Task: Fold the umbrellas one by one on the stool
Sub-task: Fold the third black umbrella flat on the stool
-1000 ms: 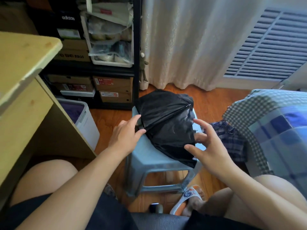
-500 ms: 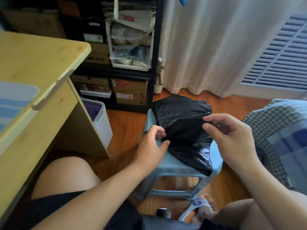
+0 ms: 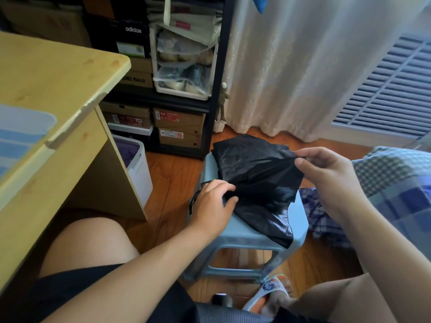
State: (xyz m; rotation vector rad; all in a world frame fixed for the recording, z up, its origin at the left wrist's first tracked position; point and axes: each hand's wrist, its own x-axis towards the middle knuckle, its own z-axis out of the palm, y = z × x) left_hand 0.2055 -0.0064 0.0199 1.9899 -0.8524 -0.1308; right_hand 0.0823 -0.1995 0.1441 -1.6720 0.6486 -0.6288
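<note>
A wooden floor, a desk [image 3: 53, 94] on my left, a pale blue stool [image 3: 242, 231] between my knees.
The black umbrella [image 3: 256, 180] lies crumpled across the stool's top, its canopy hanging over the near right edge. My left hand [image 3: 212, 206] grips its left end, fingers curled; my right hand [image 3: 326, 178] pinches a fold of canopy at the far right edge.
</note>
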